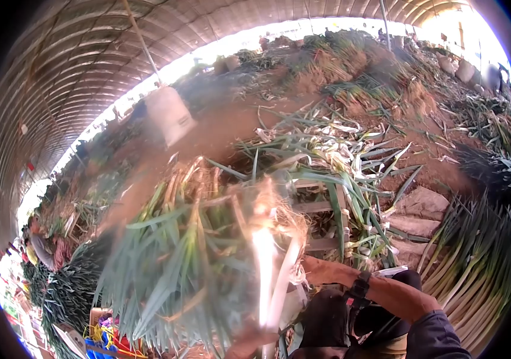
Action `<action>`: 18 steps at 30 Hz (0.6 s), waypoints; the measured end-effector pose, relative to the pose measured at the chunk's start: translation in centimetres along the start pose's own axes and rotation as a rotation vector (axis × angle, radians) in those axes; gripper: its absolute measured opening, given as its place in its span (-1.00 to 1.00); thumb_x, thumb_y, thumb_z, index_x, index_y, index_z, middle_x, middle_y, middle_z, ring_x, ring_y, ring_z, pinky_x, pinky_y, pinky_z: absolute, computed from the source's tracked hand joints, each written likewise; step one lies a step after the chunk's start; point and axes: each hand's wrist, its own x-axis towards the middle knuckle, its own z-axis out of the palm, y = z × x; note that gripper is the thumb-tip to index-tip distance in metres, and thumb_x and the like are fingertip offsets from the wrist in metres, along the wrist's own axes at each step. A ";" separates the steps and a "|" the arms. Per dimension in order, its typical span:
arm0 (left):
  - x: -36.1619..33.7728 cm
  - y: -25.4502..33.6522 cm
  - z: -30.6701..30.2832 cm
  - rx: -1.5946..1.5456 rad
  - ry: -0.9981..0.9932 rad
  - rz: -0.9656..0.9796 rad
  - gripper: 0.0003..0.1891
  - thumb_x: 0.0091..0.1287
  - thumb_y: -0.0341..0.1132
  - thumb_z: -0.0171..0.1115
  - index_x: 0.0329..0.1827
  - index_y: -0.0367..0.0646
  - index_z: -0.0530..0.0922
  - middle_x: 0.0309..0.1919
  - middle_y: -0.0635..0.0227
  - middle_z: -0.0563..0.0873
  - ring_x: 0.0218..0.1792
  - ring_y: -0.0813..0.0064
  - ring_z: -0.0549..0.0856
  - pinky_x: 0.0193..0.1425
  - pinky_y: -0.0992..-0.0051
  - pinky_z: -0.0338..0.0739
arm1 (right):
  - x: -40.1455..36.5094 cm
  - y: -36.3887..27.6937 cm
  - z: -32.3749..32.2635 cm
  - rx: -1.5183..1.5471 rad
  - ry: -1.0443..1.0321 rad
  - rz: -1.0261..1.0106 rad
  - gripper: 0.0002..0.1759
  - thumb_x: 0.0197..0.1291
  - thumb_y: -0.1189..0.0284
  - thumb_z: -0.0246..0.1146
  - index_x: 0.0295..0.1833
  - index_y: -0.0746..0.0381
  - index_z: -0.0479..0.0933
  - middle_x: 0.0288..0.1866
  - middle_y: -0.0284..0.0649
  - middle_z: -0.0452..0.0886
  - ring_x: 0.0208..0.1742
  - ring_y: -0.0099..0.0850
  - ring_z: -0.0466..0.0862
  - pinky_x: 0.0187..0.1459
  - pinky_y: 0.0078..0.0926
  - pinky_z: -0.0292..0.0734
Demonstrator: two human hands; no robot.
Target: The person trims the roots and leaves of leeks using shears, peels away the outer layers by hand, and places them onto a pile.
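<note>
Two or so pale leeks stand upright before me, roots uppermost, their white stalks glaring in the light. My left hand, blurred at the bottom edge, is closed round the lower part of the stalks. My right hand reaches in from the right beside the root end; its fingers are hidden behind the stalks and dry outer skins. A dark watch is on that wrist. Just left of the stalks lies a big heap of green-leaved leeks, roots toward the far side.
Stripped leaves and peelings pile up ahead. Trimmed leeks lie in a row at right, beside brown sacking. A whitish bucket-like container stands farther off. Coloured ties sit lower left; a person is beyond them.
</note>
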 end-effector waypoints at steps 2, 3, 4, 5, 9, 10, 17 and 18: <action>1.0 -2.8 -2.1 0.084 0.021 0.051 -0.39 0.18 -0.35 0.50 0.29 -0.35 0.51 -0.14 0.26 0.73 -0.16 0.41 0.70 0.00 0.39 0.59 | 0.6 -0.1 0.1 0.225 0.015 -0.059 -0.55 0.23 0.60 0.29 0.25 0.38 0.46 -0.07 -0.11 0.60 -0.27 -0.40 0.67 -0.41 -0.51 0.59; 1.6 -4.9 -3.0 0.161 0.095 0.130 -0.44 0.24 -0.32 0.48 0.27 -0.33 0.53 -0.13 0.24 0.75 -0.20 0.38 0.72 -0.05 0.36 0.62 | 1.2 0.9 -0.1 0.410 0.008 -0.074 -0.53 0.23 0.57 0.31 0.27 0.33 0.47 0.00 -0.14 0.60 -0.18 -0.40 0.65 -0.28 -0.47 0.58; 1.7 -6.4 -3.6 0.238 0.167 0.208 -0.48 0.29 -0.28 0.45 0.26 -0.32 0.54 -0.12 0.22 0.77 -0.24 0.36 0.74 -0.10 0.33 0.64 | 2.6 4.7 -0.9 0.740 -0.022 -0.058 -0.48 0.23 0.52 0.35 0.31 0.24 0.46 0.12 -0.18 0.59 -0.01 -0.39 0.61 -0.03 -0.41 0.56; 1.5 -7.0 -4.1 0.245 0.138 0.188 -0.44 0.29 -0.26 0.46 0.29 -0.31 0.50 -0.09 0.21 0.76 -0.20 0.34 0.73 -0.07 0.30 0.64 | 2.8 4.2 -1.5 0.699 0.018 0.035 -0.48 0.22 0.49 0.38 0.30 0.20 0.47 0.15 -0.20 0.61 0.05 -0.38 0.61 0.06 -0.38 0.57; -0.1 -11.3 -6.5 0.351 0.024 0.201 -0.30 0.37 -0.09 0.37 0.46 -0.26 0.34 0.09 0.14 0.67 -0.03 0.26 0.70 0.09 0.20 0.63 | 2.7 -3.0 -6.3 -0.560 0.353 0.253 -0.68 0.14 0.43 0.43 0.02 0.20 0.63 -0.07 -0.16 0.70 -0.18 -0.29 0.65 -0.14 -0.28 0.61; -1.1 -13.8 -7.4 0.395 -0.003 0.227 -0.28 0.41 -0.03 0.32 0.51 -0.24 0.30 0.15 0.12 0.64 0.02 0.24 0.70 0.14 0.17 0.63 | 3.1 0.8 -8.2 -0.942 0.459 0.048 -0.79 0.12 0.42 0.41 -0.12 0.22 0.67 -0.21 -0.12 0.73 -0.31 -0.25 0.65 -0.27 -0.24 0.60; -5.6 -10.3 -1.9 1.296 0.020 -0.199 -0.30 0.56 0.04 0.12 0.64 -0.02 0.15 0.30 0.15 0.59 0.36 0.14 0.53 0.50 -0.05 0.38 | 5.4 0.4 -11.9 -0.806 0.848 0.381 -0.84 0.04 0.43 0.22 -0.38 0.31 0.59 -0.33 0.15 0.69 -0.27 0.12 0.69 -0.21 -0.02 0.61; -6.6 -11.7 -2.8 0.931 -0.062 -0.103 -0.31 0.58 0.05 0.07 0.65 -0.02 0.12 0.29 0.15 0.59 0.37 0.12 0.52 0.51 -0.07 0.36 | 5.2 1.0 -12.5 -0.791 0.916 0.360 -0.84 0.03 0.42 0.21 -0.37 0.31 0.60 -0.32 0.16 0.69 -0.25 0.15 0.69 -0.20 -0.01 0.61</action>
